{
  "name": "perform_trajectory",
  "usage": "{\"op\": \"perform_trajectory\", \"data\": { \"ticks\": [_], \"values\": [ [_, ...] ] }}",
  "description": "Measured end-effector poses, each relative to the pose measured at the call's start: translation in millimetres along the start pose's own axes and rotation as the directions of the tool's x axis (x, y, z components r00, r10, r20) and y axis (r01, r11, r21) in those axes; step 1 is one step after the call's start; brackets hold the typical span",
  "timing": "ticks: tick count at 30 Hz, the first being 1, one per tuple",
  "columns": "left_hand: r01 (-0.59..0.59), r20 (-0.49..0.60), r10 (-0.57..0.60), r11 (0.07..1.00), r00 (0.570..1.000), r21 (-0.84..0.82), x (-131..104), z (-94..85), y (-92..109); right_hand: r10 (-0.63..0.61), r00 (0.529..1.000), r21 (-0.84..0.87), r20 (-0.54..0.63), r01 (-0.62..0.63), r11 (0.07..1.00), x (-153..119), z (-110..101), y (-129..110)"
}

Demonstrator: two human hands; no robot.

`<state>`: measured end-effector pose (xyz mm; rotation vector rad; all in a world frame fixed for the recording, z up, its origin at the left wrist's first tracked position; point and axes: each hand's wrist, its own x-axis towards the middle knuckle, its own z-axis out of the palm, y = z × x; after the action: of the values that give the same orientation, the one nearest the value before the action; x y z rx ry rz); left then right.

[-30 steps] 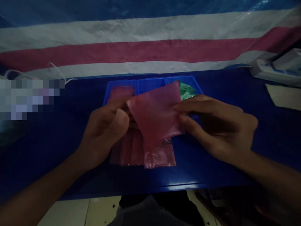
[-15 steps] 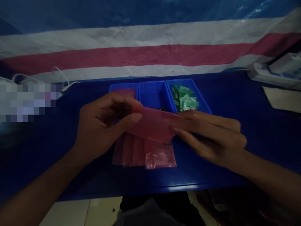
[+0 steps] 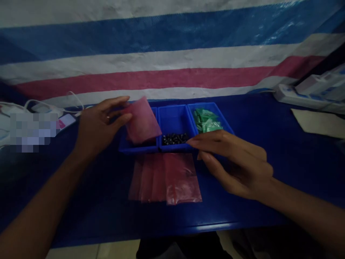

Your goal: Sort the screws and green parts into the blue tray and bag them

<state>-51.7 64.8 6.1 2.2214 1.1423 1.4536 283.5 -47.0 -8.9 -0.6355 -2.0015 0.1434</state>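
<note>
My left hand [image 3: 101, 120] is at the left blue bin, its thumb and fingers at the edge of a pink plastic bag [image 3: 143, 121]. The bag tilts above that bin [image 3: 138, 147] and hides much of its inside. My right hand [image 3: 234, 162] hovers by the front right corner of the middle bin [image 3: 175, 117], fingers stretched forward, thumb apart from them, nothing visible between. Small black pieces [image 3: 175, 139] lie at the front of the middle bin. Several pink bags [image 3: 180, 176] overlap in a row on the table before the bins.
Green bags [image 3: 207, 120] fill part of the right bin [image 3: 225, 120]. White cables [image 3: 72, 99] and a phone-like item [image 3: 67, 121] lie at the left. A power strip [image 3: 288, 94] and a pale sheet [image 3: 318, 122] are at the right. Striped sheeting [image 3: 172, 77] hangs behind the blue table [image 3: 107, 216].
The pink bag stretched between both hands has moved left and back over the left bin with my left hand. My right hand has let go of it. The view has tilted up slightly.
</note>
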Motion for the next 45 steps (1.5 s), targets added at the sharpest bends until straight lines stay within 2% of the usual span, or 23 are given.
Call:
{"op": "perform_trajectory", "data": {
  "ticks": [1,3,6,8,11,14,17,20,22,24,28,31,35,38,42,44,45],
  "values": [
    [-0.054,0.019,0.052,0.993,0.998,0.106,-0.6,-0.6,0.2,-0.008,1.0,-0.009,0.012,0.008,1.0,-0.7,0.5,0.3],
    [-0.163,0.134,0.134,0.957,0.982,0.239,-4.0,0.0,7.7,-0.02,0.998,-0.017,0.054,0.021,1.0,-1.9,1.2,1.1],
    [-0.297,0.382,0.187,0.92,0.905,0.255,-10.6,2.4,21.8,-0.049,0.992,-0.032,0.115,0.053,0.998,-3.2,1.5,2.7],
    [-0.324,0.446,0.206,0.923,0.871,0.207,-13.0,1.7,25.4,-0.072,0.988,-0.048,0.14,0.079,0.996,-3.9,1.3,3.9],
    [-0.301,0.487,0.197,0.943,0.851,0.144,-12.9,-4.2,24.2,-0.101,0.98,-0.081,0.174,0.116,0.99,-4.4,1.2,5.7],
    [-0.26,0.527,0.143,0.953,0.838,0.155,-12.8,-7.8,24.2,-0.094,0.967,-0.06,0.235,0.111,0.992,-4.3,2.7,7.0],
    [-0.289,0.541,0.165,0.945,0.825,0.153,-15.7,-3.0,25.6,-0.146,0.912,0.043,0.384,0.14,0.989,-5.6,8.1,5.6],
    [-0.262,0.529,0.136,0.95,0.838,0.171,-19.0,4.1,23.3,-0.219,0.782,0.1,0.583,0.199,0.975,-10.9,17.6,1.3],
    [-0.212,0.504,0.095,0.961,0.859,0.18,-20.0,6.7,20.2,-0.222,0.728,0.105,0.649,0.203,0.973,-16.0,22.7,-1.4],
    [-0.198,0.496,0.088,0.965,0.864,0.174,-19.9,7.7,17.8,-0.217,0.718,0.093,0.661,0.208,0.974,-20.3,23.9,-2.9],
    [-0.298,0.534,0.152,0.933,0.832,0.199,-18.2,8.8,21.2,-0.2,0.734,0.021,0.649,0.245,0.969,-21.7,19.5,-3.1],
    [-0.349,0.509,0.186,0.904,0.84,0.245,-16.8,11.0,30.3,-0.199,0.739,0.01,0.644,0.252,0.968,-17.9,24.2,-3.1],
    [-0.356,0.455,0.218,0.902,0.864,0.244,-17.7,15.1,44.1,-0.21,0.656,0.129,0.725,0.169,0.977,-13.0,36.8,-1.4],
    [-0.405,0.469,0.262,0.883,0.844,0.236,-24.1,21.2,50.1,-0.2,0.625,0.159,0.754,0.122,0.98,-13.3,35.9,1.6],
    [-0.544,0.516,0.363,0.798,0.776,0.258,-35.2,32.6,50.0,-0.189,0.644,0.129,0.741,0.14,0.982,-16.6,27.5,3.7],
    [-0.578,0.505,0.396,0.768,0.767,0.276,-37.9,36.8,49.2,-0.203,0.678,0.111,0.706,0.178,0.978,-16.3,24.7,2.5],
    [-0.587,0.495,0.407,0.758,0.767,0.286,-38.3,38.0,49.2,-0.221,0.711,0.097,0.668,0.211,0.973,-15.3,23.3,1.1]
  ]
}}
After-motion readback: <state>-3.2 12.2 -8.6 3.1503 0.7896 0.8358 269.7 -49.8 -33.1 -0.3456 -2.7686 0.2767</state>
